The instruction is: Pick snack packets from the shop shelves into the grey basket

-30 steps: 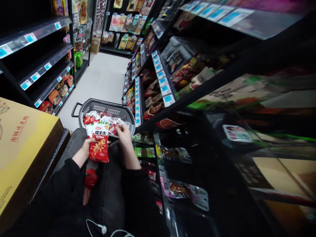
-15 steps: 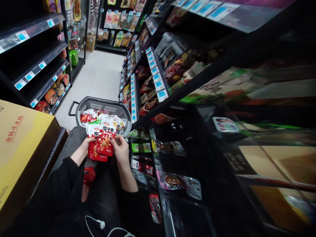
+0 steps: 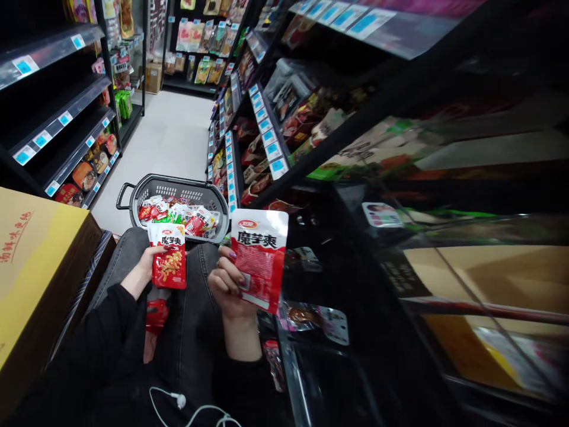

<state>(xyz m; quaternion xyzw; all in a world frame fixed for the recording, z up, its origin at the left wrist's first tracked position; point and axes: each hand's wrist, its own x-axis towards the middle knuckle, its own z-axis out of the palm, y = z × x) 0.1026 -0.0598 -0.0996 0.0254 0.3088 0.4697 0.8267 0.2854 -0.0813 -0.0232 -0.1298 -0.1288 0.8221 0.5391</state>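
Beside my right knee (image 3: 203, 256), my right hand (image 3: 230, 289) grips one flat glossy red-and-white pouch (image 3: 260, 261) by its edge, best held lightly so it stays unbent; my left hand (image 3: 144, 265) pinches overlapping red-and-white packets (image 3: 171, 264), best kept squared, near the dark grey perforated plastic basket (image 3: 216, 197).

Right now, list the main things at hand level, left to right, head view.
Yellow cardboard box, left hand, red-and-white rectangular plastic packet with food picture, right hand, red-and-white rectangular plastic packet with print.
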